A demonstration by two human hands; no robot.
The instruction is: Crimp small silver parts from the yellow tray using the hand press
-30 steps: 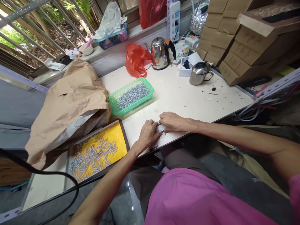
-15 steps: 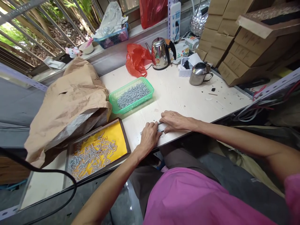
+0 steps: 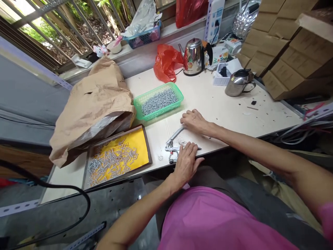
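On the pale table top near its front edge lies a grey metal hinged tool (image 3: 170,148), its two long arms spread apart from the left end, with small metal parts and a red bit near the hinge. My right hand (image 3: 194,121) has its fingers curled round the far end of the upper arm. Flat across the lower arm rests my left hand (image 3: 186,161), fingers stretched out and thumb apart; part of the tool is hidden beneath it. Beyond the tool stands a green basket (image 3: 179,102) full of small metal pins (image 3: 160,101).
A shallow tray (image 3: 149,152) with a yellow bottom holds scattered metal pins, beside crumpled brown paper (image 3: 96,93). Further back are a red plastic bag (image 3: 165,62), a steel kettle (image 3: 192,57) and a small steel pot (image 3: 238,83). Cardboard boxes (image 3: 293,59) stand at right.
The tool's arms have swung apart. My right hand has moved away from me with the upper arm, while my left hand has shifted right and its fingers have straightened. The view has turned left.
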